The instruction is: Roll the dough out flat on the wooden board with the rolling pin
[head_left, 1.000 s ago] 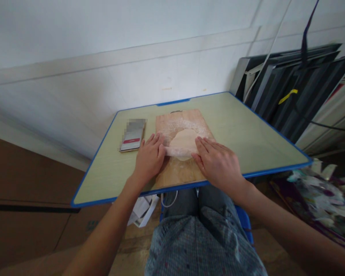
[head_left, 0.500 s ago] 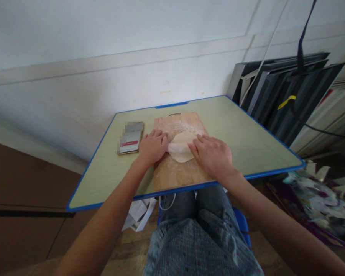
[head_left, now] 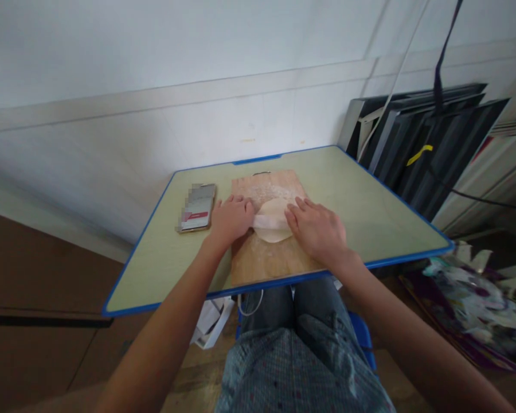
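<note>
A pale rolling pin (head_left: 269,222) lies crosswise over a round, flat sheet of dough (head_left: 275,235). My left hand (head_left: 233,218) is closed over the pin's left end, and my right hand (head_left: 317,229) is closed over its right end, covering the dough's right edge. Both ends of the pin are hidden under my fingers. Beneath the dough is a wooden cutting board (head_left: 262,267), dusted with white flour toward its far side.
The board rests on a pale green table (head_left: 370,212) with a blue rim. Left of my left hand lies a phone (head_left: 198,207). Dark flat panels (head_left: 413,143) lean against the wall at the right. A bin of plastic bags (head_left: 473,304) is on the floor.
Both hands stay on the rolling pin in nearly the same spot, the right one shifted very slightly. The whole view has moved a little.
</note>
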Tool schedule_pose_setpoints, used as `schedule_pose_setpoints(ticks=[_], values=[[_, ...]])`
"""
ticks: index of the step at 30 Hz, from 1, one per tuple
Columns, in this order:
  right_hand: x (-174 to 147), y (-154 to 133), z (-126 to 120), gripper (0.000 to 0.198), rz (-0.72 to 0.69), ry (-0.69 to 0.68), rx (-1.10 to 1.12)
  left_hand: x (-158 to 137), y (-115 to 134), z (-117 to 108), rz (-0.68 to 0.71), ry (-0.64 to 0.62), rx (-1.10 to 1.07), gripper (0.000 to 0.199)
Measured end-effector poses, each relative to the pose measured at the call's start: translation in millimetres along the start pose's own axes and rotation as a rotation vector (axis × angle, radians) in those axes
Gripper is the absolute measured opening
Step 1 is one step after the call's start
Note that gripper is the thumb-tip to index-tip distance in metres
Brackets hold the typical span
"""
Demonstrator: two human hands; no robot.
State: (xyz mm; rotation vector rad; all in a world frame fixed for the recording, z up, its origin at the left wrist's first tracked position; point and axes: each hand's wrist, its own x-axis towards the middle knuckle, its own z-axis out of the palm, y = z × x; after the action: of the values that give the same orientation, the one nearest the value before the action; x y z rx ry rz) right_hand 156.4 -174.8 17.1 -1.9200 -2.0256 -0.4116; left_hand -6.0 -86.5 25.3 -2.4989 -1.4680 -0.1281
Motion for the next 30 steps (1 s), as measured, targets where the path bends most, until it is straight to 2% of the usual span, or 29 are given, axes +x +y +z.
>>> schedule_pose_setpoints(ticks=[3,8,11,17,20,23,27,30], values=[[6,2,1,0.040,0.034,-0.038,0.012,5,2,1,0.005,-0.001,0.006,0.040],[-12,-6,2,0.038,0.037,0.031,0.023,-20,8,-1,-0.065,0.128,-0.037,0.043],[-8,-3,1,0.038,0.030,-0.005,0.035,-23,12,-5,-0.087,0.151,-0.044,0.044],[54,18,10,0.044,0.067,-0.202,0.024,4,13,-4,-0.180,0.024,-0.068,0.052],[87,25,21,0.045,0.126,-0.244,0.046,16,15,-3,-0.252,0.028,-0.076,0.058],[106,28,28,0.045,0.185,-0.226,0.065,25,17,-3,-0.303,0.018,-0.100,0.061],[100,26,26,0.048,0.198,-0.211,0.071,32,16,-3,-0.347,0.003,-0.107,0.059],[76,18,20,0.049,0.143,-0.189,0.033,23,17,-3,-0.286,0.005,-0.087,0.058]])
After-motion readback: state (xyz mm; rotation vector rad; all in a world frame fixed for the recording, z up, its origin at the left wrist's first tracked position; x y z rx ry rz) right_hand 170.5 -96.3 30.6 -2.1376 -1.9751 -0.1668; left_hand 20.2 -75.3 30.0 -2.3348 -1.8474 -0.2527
